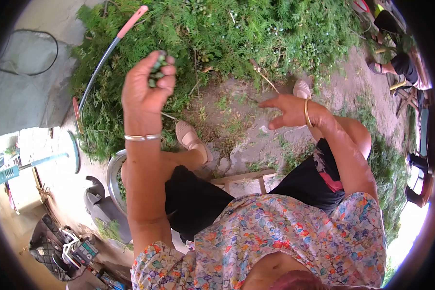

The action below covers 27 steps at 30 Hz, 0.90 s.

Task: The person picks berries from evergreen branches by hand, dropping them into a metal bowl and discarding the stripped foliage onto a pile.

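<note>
My left hand (pixel 149 87) is raised at the upper left, fingers curled around several small green berries (pixel 155 75) that show in the palm. Behind it spreads a heap of cut evergreen branches (pixel 256 34) dotted with pale bluish berries. Lower and to the right, my right hand (pixel 287 110) hangs over bare ground with its fingers apart and nothing in it. A thin twig (pixel 265 77) lies just beyond those fingertips. Partly hidden by my left forearm is a metal basin (pixel 112 176) with green berries inside.
A curved dark bar with pink ends (pixel 104 58) rests on the branches. A grey slab (pixel 34 82) and a light-blue fan-like stand (pixel 38 162) are at left. Near the basin stands a dark grey object (pixel 101 205). Other people's legs (pixel 403 67) show at right, with chairs.
</note>
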Tool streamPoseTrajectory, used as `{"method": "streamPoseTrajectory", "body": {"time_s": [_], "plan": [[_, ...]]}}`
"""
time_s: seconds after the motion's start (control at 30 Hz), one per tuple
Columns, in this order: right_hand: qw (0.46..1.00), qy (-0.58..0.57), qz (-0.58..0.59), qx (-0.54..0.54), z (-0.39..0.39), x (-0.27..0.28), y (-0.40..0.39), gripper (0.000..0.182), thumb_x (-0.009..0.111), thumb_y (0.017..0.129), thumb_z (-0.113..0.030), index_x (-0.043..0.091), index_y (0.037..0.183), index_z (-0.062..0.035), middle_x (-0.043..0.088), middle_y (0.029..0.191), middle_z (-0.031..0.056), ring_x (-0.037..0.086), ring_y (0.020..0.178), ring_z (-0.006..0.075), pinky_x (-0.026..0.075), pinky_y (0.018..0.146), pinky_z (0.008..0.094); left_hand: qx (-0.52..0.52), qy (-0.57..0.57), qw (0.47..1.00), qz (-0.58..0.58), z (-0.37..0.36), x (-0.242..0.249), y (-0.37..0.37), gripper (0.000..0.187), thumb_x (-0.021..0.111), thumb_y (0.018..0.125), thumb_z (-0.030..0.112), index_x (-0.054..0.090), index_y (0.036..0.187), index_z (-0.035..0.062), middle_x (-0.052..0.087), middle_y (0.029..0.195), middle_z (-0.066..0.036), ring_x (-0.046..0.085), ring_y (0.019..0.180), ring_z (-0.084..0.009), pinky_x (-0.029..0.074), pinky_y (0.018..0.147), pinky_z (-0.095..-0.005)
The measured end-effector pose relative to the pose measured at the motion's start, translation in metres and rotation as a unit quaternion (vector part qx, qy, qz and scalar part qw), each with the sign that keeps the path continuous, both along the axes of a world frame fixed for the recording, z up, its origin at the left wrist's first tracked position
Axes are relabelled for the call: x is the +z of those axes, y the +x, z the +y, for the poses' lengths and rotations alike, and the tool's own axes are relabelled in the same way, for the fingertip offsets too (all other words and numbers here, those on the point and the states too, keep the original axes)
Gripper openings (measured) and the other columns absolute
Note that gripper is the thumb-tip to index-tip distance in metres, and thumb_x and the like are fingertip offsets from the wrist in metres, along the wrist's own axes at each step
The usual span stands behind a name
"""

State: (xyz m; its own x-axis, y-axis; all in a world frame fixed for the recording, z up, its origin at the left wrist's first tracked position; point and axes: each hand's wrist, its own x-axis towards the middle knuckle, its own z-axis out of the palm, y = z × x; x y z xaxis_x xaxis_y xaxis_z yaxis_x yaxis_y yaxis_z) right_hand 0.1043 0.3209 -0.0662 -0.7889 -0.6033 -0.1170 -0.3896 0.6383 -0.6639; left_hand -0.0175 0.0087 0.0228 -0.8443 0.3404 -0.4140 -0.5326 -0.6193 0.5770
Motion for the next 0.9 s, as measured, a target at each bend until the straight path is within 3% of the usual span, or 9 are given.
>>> {"method": "streamPoseTrajectory", "body": {"time_s": [0.1,0.27,0.33,0.43,0.6,0.67,0.7,0.8,0.9], "plan": [[0.984,0.072,-0.160,-0.040,0.001,0.027,0.009,0.039,0.062,0.076,-0.015,0.058,0.112,0.0018,0.065,0.087,0.0193,0.066,0.083,0.0255,0.050,0.068,0.0339,0.090,0.032,0.995,-0.031,-0.043,0.022,0.001,0.017,0.058,0.087,0.009,0.051,0.095,-0.0033,0.053,0.086,-0.019,0.049,0.062,-0.0185,0.033,0.038,-0.0212],[0.980,0.098,-0.140,-0.100,0.000,0.046,0.014,0.021,0.059,0.076,-0.009,0.062,0.091,0.0053,0.064,0.084,0.0193,0.064,0.076,0.0242,0.049,0.066,0.0333,0.203,-0.050,0.978,0.008,-0.121,0.042,0.052,0.016,0.058,0.088,0.015,0.048,0.093,0.0034,0.055,0.085,-0.017,0.050,0.062,-0.0182,0.034,0.040,-0.0220],[0.989,0.058,-0.046,-0.126,-0.008,0.063,0.027,0.025,0.062,0.074,-0.014,0.063,0.090,0.0043,0.062,0.074,0.0208,0.061,0.070,0.0329,0.047,0.064,0.0391,0.232,-0.057,0.971,-0.014,-0.162,0.023,0.085,0.016,0.058,0.088,0.015,0.049,0.093,0.0035,0.056,0.084,-0.017,0.052,0.063,-0.0189,0.036,0.040,-0.0222],[0.981,0.001,-0.088,-0.173,-0.019,0.069,0.043,0.026,0.061,0.076,-0.012,0.060,0.096,0.0053,0.063,0.074,0.0187,0.062,0.070,0.0270,0.047,0.063,0.0359,0.273,-0.105,0.955,-0.050,-0.208,-0.023,0.143,0.019,0.058,0.089,0.019,0.049,0.095,0.0033,0.058,0.084,-0.015,0.056,0.066,-0.0198,0.042,0.043,-0.0208],[0.968,0.031,-0.163,-0.189,-0.024,0.059,0.068,0.030,0.063,0.077,-0.006,0.058,0.104,0.0069,0.064,0.078,0.0174,0.062,0.073,0.0227,0.049,0.067,0.0328,0.370,-0.140,0.906,-0.146,-0.263,-0.109,0.244,0.011,0.058,0.084,0.006,0.053,0.090,-0.0017,0.059,0.081,-0.014,0.059,0.069,-0.0230,0.047,0.048,-0.0256],[0.962,0.061,-0.181,-0.195,-0.030,0.061,0.073,0.034,0.065,0.076,-0.004,0.057,0.106,0.0082,0.064,0.083,0.0192,0.063,0.077,0.0248,0.050,0.072,0.0326,0.396,-0.278,0.865,-0.135,-0.274,-0.128,0.276,0.022,0.060,0.079,0.004,0.057,0.099,-0.0043,0.061,0.086,-0.014,0.060,0.073,-0.0230,0.049,0.055,-0.0303],[0.963,0.066,-0.180,-0.189,-0.031,0.061,0.076,0.034,0.065,0.076,-0.004,0.057,0.106,0.0082,0.064,0.083,0.0192,0.063,0.077,0.0248,0.050,0.072,0.0326,0.402,-0.273,0.863,-0.138,-0.277,-0.132,0.286,0.022,0.060,0.079,0.004,0.057,0.099,-0.0043,0.061,0.086,-0.014,0.060,0.073,-0.0230,0.049,0.055,-0.0303],[0.958,0.091,-0.194,-0.190,-0.028,0.059,0.081,0.032,0.064,0.076,-0.004,0.057,0.105,0.0084,0.065,0.086,0.0207,0.064,0.080,0.0264,0.050,0.074,0.0330,0.233,-0.537,0.791,-0.179,-0.298,-0.163,0.310,0.059,0.070,0.068,0.008,0.051,0.122,-0.0078,0.061,0.107,-0.018,0.061,0.090,-0.0258,0.046,0.082,-0.0333],[0.962,0.106,-0.176,-0.182,-0.027,0.067,0.082,0.032,0.063,0.076,-0.003,0.057,0.105,0.0085,0.065,0.087,0.0217,0.065,0.081,0.0274,0.050,0.073,0.0336,0.161,-0.593,0.772,-0.161,-0.313,-0.190,0.324,0.061,0.068,0.071,0.013,0.047,0.126,-0.0045,0.059,0.114,-0.020,0.057,0.101,-0.0307,0.044,0.078,-0.0463]]}}
